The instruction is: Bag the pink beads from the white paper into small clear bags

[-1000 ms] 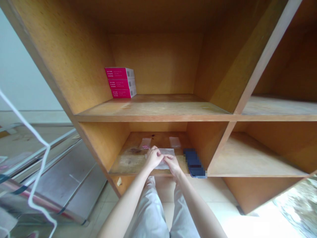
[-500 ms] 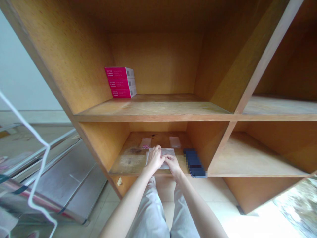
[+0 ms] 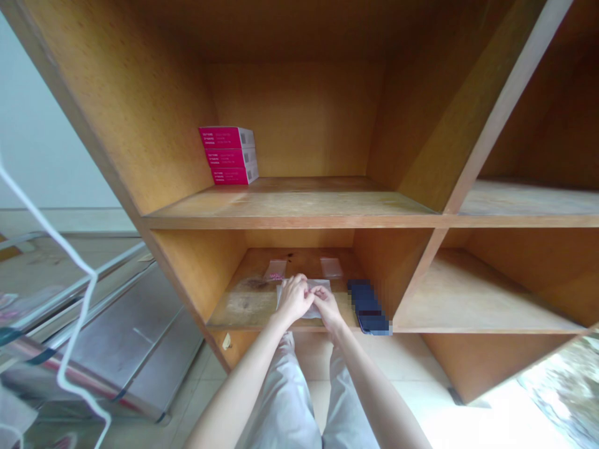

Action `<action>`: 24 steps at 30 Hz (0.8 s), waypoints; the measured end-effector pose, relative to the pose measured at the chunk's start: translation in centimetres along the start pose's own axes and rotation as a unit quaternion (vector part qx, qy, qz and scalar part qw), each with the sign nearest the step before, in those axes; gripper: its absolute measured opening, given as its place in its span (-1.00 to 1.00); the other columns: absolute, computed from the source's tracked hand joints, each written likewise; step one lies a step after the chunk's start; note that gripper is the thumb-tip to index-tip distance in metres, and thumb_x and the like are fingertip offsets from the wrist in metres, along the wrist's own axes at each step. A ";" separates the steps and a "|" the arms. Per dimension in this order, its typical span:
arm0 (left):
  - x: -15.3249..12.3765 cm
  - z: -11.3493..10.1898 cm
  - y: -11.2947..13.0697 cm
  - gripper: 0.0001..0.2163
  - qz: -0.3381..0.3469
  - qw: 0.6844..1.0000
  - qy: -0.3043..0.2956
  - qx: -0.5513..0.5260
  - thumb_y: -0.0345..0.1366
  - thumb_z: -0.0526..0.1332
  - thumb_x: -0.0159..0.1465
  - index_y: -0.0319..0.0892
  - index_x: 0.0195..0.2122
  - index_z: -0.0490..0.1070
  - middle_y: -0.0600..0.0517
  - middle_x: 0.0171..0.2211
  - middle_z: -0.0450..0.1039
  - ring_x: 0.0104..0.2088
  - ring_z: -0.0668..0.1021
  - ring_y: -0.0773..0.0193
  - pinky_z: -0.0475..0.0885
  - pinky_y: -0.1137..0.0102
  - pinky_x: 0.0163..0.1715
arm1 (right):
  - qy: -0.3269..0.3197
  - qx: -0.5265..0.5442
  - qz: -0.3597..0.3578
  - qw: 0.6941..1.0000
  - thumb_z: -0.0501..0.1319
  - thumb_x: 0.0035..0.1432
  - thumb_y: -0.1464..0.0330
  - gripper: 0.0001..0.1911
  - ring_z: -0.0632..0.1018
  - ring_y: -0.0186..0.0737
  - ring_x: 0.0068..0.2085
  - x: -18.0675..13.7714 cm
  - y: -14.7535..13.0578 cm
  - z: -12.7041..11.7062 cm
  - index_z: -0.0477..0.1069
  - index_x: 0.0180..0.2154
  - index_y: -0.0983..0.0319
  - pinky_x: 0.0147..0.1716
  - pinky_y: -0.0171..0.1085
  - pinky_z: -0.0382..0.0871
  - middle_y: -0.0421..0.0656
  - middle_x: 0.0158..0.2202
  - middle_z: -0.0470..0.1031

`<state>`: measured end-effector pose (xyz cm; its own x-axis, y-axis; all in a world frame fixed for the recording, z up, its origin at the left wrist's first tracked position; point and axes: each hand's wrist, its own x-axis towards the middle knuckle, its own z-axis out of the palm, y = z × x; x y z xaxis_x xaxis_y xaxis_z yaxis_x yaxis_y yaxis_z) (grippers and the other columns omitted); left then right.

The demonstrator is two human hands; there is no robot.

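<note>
My left hand (image 3: 296, 300) and my right hand (image 3: 325, 304) meet over a white sheet (image 3: 322, 285), perhaps paper or tissue, on the lower shelf. Fingers on both hands are curled and pinched together, the fingertips almost touching. Whatever lies between them is too small or too hidden to make out. Behind my left hand lies a small clear plastic bag (image 3: 274, 268) with pink bits (image 3: 276, 277) at its near end. Another clear bag (image 3: 331, 268), flat, rests behind my right hand.
A dark, partly blurred phone-like object (image 3: 369, 308) lies right of the sheet, at the shelf's front edge. Several pink boxes (image 3: 227, 157) are stacked on the upper shelf (image 3: 318, 202). Wooden dividers flank the compartment. A metal frame (image 3: 135, 337) and white cable (image 3: 77, 312) are at left.
My right fingers have shifted up slightly, and both hands stay close together over the sheet. The rest of the scene looks the same apart from a tiny camera shift.
</note>
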<state>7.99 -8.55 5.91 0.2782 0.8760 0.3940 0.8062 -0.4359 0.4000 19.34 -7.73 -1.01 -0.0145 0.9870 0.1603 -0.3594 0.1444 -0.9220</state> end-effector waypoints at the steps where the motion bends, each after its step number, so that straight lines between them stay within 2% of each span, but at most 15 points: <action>1: 0.0 0.0 0.0 -0.91 0.004 1.000 -0.001 0.000 -0.38 0.13 0.06 -0.18 -0.57 0.30 -0.04 -0.15 0.34 -0.14 0.35 0.13 0.14 0.20 -0.08 | 0.002 0.008 -0.004 1.000 0.28 -0.23 0.32 -0.81 0.37 -0.32 -0.44 0.0 -0.1 0.1 0.31 -0.49 0.21 -0.44 -0.39 0.22 -0.25 -0.49 0.38; 12: 0.0 -0.5 1.3 -0.90 0.046 0.999 -0.017 -0.016 -0.43 0.11 0.04 -0.18 -0.60 0.29 0.00 -0.22 0.37 -0.15 0.36 0.17 0.10 0.22 -0.07 | 0.018 0.034 -0.024 0.999 0.24 -0.28 0.41 -0.85 0.38 -0.32 -0.44 0.0 -0.6 0.3 0.29 -0.53 0.19 -0.40 -0.36 0.22 -0.29 -0.50 0.38; 15: -0.1 -0.4 1.2 -0.92 0.056 0.998 -0.006 -0.021 -0.43 0.09 0.06 -0.16 -0.55 0.30 0.00 -0.21 0.37 -0.14 0.36 0.19 0.11 0.23 -0.05 | 0.028 0.030 -0.017 0.999 0.25 -0.28 0.40 -0.86 0.38 -0.32 -0.46 0.1 -0.4 0.2 0.33 -0.53 0.20 -0.41 -0.36 0.23 -0.28 -0.51 0.40; 17: -0.2 -0.3 0.8 -0.94 0.061 0.998 0.004 -0.027 -0.41 0.09 0.08 -0.14 -0.45 0.32 0.01 -0.23 0.38 -0.15 0.37 0.20 0.08 0.22 -0.01 | 0.029 0.030 -0.009 0.999 0.26 -0.26 0.39 -0.89 0.39 -0.31 -0.47 0.2 -0.2 0.0 0.37 -0.54 0.20 -0.42 -0.35 0.25 -0.26 -0.51 0.42; 19: -0.4 -0.1 0.4 -0.84 0.068 0.997 0.013 -0.030 -0.34 0.12 0.08 -0.13 -0.27 0.31 0.00 -0.21 0.38 -0.13 0.37 0.19 0.01 0.17 0.04 | 0.028 0.040 0.004 0.999 0.27 -0.25 0.37 -0.91 0.41 -0.29 -0.46 0.3 0.1 -0.3 0.42 -0.54 0.21 -0.40 -0.32 0.26 -0.23 -0.50 0.46; 21: -0.5 -0.1 -0.1 -0.63 0.082 0.996 0.009 -0.029 -0.24 0.19 0.03 -0.13 -0.10 0.24 -0.03 -0.12 0.34 -0.05 0.33 0.13 -0.08 0.12 0.08 | 0.026 0.054 0.020 0.998 0.29 -0.24 0.36 -0.89 0.44 -0.27 -0.44 0.4 0.2 -0.4 0.46 -0.52 0.21 -0.37 -0.30 0.28 -0.20 -0.48 0.48; 24: -0.6 -0.2 -0.9 -0.45 0.098 0.995 -0.015 -0.021 -0.16 0.26 -0.05 -0.12 -0.01 0.19 -0.06 -0.03 0.29 0.02 0.27 0.08 -0.18 0.08 0.11 | 0.016 0.066 0.034 0.997 0.32 -0.23 0.33 -0.82 0.46 -0.25 -0.41 0.3 0.1 -0.5 0.50 -0.45 0.22 -0.32 -0.26 0.29 -0.16 -0.42 0.52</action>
<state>6.94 -8.69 5.48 0.4446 0.7782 0.4434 0.7126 -0.6073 0.3512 19.74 -7.37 -1.21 -0.0143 0.9963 0.0852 -0.4789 0.0680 -0.8752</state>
